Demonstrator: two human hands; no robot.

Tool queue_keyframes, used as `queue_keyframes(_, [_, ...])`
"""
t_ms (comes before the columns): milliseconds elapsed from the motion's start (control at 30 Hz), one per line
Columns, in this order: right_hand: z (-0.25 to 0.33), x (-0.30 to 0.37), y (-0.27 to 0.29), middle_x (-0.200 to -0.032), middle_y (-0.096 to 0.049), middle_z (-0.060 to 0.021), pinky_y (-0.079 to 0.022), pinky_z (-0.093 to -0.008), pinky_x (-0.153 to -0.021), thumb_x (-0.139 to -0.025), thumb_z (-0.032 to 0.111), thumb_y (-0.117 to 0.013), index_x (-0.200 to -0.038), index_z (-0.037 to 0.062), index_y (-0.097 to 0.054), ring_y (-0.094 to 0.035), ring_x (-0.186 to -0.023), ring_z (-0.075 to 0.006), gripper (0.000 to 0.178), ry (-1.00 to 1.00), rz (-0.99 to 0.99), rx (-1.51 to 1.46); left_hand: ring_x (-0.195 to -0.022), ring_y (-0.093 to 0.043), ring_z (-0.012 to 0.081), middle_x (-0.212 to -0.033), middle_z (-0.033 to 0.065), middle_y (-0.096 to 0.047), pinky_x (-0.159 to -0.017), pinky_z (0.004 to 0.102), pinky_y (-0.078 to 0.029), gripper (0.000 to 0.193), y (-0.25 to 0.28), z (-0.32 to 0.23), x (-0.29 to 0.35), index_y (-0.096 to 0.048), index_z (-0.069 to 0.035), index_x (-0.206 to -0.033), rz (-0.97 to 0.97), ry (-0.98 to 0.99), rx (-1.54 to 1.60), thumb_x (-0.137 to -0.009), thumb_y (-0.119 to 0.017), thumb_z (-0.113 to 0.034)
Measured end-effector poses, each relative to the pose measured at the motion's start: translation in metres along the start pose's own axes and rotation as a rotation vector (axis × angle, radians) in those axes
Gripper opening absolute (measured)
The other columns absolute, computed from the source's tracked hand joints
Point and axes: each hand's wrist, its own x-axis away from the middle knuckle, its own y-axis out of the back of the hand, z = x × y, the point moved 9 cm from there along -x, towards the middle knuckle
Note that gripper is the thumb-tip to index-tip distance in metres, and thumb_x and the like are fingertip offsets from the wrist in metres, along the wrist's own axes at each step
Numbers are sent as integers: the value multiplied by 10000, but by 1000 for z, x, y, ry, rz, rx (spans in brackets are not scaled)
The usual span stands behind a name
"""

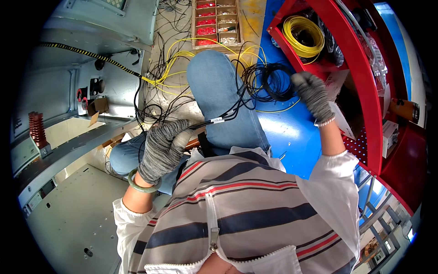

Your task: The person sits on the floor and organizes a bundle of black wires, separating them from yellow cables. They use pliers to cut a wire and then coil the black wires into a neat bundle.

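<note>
Filling the left of our view is a grey metal cabinet [119, 82], and a red rack [373, 123] stands on our right. Between them, a blue floor [283, 132] shows beside our denim-covered leg [214, 82]. Ahead of the knee sits a compartment box [216, 20], red small parts along its left column and paler ones along its right. A black-and-yellow striped sleeve [91, 54] stretches across the cabinet, and loose yellow wires [180, 55] spread out near its lower end.

Just right of our knee lies a coil of black cable [285, 93], its loops partly overlapping; a coil of yellow cable [305, 50] rests in the rack. Our left hand [163, 148], in a grey knitted glove, has its fingers closed around a bundle of black cables [204, 123], which runs over our thigh toward the black coil. Our right hand [315, 93], gloved alike, is raised just beside that coil, its fingers curled inward; we cannot tell whether they grip a strand. Smallest of all, a white label [217, 120] wraps the bundle, a little beyond our left fingers.
</note>
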Motion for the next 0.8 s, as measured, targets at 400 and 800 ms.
queue_keyframes(400, [64,21,-137,-694,-606,-123,-464,-339,-592,-753,291,-623,-766,31,-603,-574,-612,-252,262,183,176,616,-673,-629,241,-781,121,-644,-616,297,-491,177,-12,-34,-4,-645,-47,-909,1,-134,17,-767,-607,-145])
queue_keyframes(800, [43,37,-102,-686,-606,-159,-474,-400,-602,-806,195,-496,-786,23,-595,-585,-647,-324,199,246,75,1299,-569,-598,241,-721,88,-635,-534,314,-474,203,-86,-47,-13,-645,-94,-906,144,-294,-215,-798,-590,-256])
